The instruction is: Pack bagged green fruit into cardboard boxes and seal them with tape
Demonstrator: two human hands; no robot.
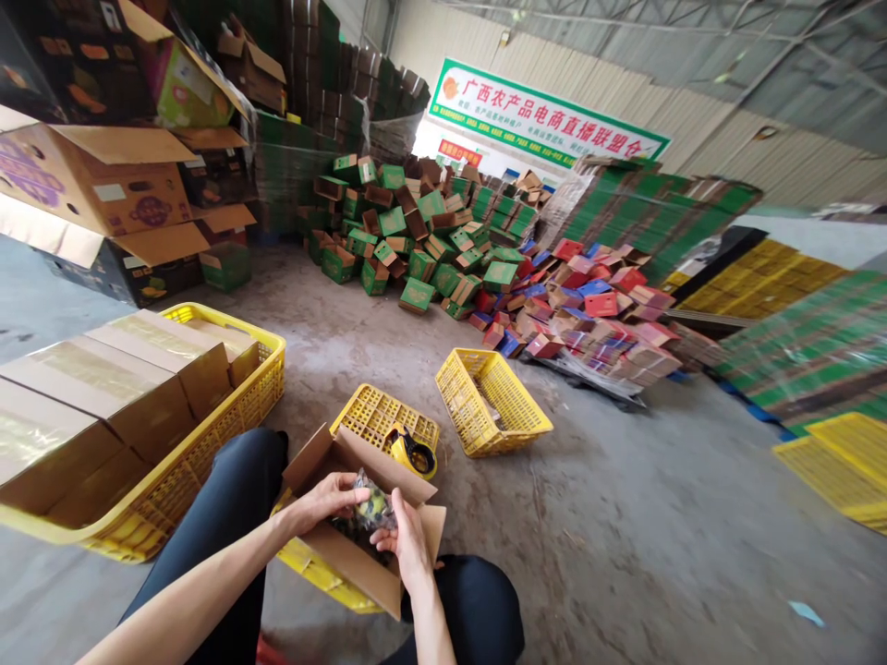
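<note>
An open brown cardboard box (360, 559) rests on an upturned yellow crate (378, 420) between my knees. Over its opening, both hands hold a small yellow-and-dark item in clear plastic wrap (374, 503). My left hand (325, 499) grips the wrap from the left with bent fingers. My right hand (408, 545) closes on it from the right and below. A yellow tape dispenser (414, 454) lies on the crate just beyond the box.
A large yellow crate (260, 388) on my left holds several taped brown boxes. Another yellow crate (492, 402) stands tilted ahead. Piles of green (416, 240) and red-blue cartons (589, 309) lie farther on; stacked flat cartons are at the right.
</note>
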